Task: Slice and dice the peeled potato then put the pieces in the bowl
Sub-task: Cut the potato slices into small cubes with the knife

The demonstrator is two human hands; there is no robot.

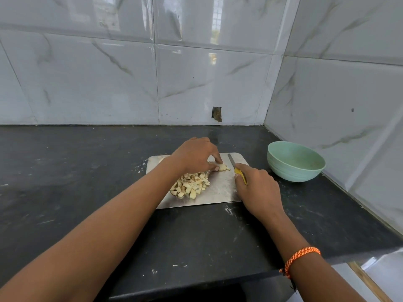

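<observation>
Potato (222,167) is nearly done here: just one small pale chunk is left, sitting near the top of the steel cutting board (220,190) at about 12 o'clock from the pile of dice (190,185). The left hand (194,156) comes over the pile and its grip pinches that last chunk with curled fingertips, I'd guess to pin it flat so it doesn't skid on the slick metal. The right hand (257,186) has its grip wrapped round the yellow handle of the knife (236,168), blade pointing to 11 o'clock and lying just right of the chunk, lined up for a cut. The green bowl (296,161) sits on the dark bench (87,171) at 2 o'clock from the board, near the knife hand, handy for moving the dice into later. It looks to hold no potato yet.
</observation>
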